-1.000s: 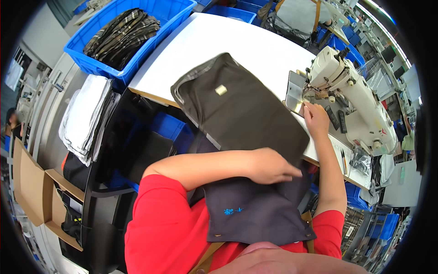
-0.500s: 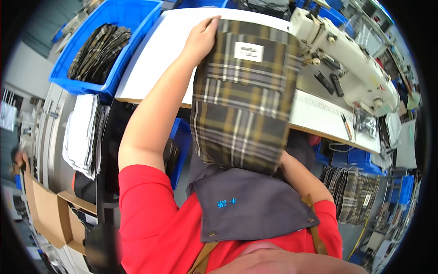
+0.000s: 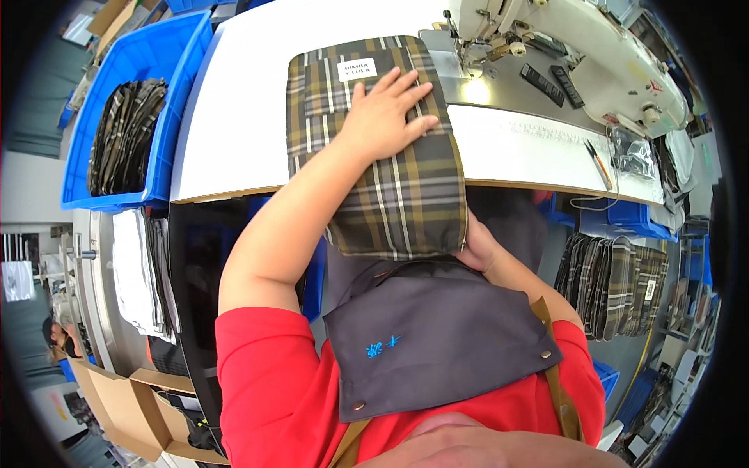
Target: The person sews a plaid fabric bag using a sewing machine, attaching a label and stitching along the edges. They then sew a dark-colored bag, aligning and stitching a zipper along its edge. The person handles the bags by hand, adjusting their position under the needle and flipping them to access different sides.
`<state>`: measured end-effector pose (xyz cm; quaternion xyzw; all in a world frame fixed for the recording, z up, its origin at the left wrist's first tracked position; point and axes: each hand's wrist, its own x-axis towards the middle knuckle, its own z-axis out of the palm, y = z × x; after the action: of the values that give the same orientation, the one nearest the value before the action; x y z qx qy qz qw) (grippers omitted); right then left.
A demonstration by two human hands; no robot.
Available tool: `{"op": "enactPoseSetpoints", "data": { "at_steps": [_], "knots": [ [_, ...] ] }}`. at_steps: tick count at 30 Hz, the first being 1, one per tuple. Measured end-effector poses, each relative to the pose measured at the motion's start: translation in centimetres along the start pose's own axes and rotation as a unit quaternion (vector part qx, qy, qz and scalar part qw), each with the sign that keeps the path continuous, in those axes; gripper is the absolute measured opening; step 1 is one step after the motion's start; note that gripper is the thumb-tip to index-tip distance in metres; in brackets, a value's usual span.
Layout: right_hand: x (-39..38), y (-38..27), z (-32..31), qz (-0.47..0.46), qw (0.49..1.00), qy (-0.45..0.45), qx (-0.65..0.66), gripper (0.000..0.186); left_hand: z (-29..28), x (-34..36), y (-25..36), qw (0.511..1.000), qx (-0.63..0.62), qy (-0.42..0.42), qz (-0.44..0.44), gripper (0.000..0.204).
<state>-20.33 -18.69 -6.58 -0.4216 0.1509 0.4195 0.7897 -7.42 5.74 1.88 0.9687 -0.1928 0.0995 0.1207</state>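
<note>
A plaid fabric bag in olive, black and white lies partly on the white table, its near end hanging over the front edge toward my apron. A white label is sewn near its far end. My left hand rests flat on the upper face with its fingers spread, just below and right of the label. At the near right corner, my right hand grips the side of the bag; some of its fingers are hidden behind the fabric.
A white sewing machine stands at the right, with two black clips, a ruler and a pen nearby. A blue bin of folded plaid pieces is at the left. Plaid pieces hang at the lower right.
The bag has shifted left and now lies flatter on the table. My left hand has let go of its far left corner and moved onto its upper face. The right hand stays at the near right corner.
</note>
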Motion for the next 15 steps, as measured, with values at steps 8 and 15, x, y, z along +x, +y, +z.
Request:
{"op": "enactPoseSetpoints", "data": {
  "at_steps": [8,15],
  "knots": [
    [-1.5,-1.0,-0.6,-0.087,0.984,-0.078,-0.137,0.061,1.6,3.8,-5.9,0.998,0.037,0.038,-0.024,0.061],
    [-4.4,-2.8,0.7,-0.078,0.929,-0.081,-0.354,0.04,2.0,4.4,-6.6,0.998,0.012,0.048,-0.027,0.06]
  ]
}}
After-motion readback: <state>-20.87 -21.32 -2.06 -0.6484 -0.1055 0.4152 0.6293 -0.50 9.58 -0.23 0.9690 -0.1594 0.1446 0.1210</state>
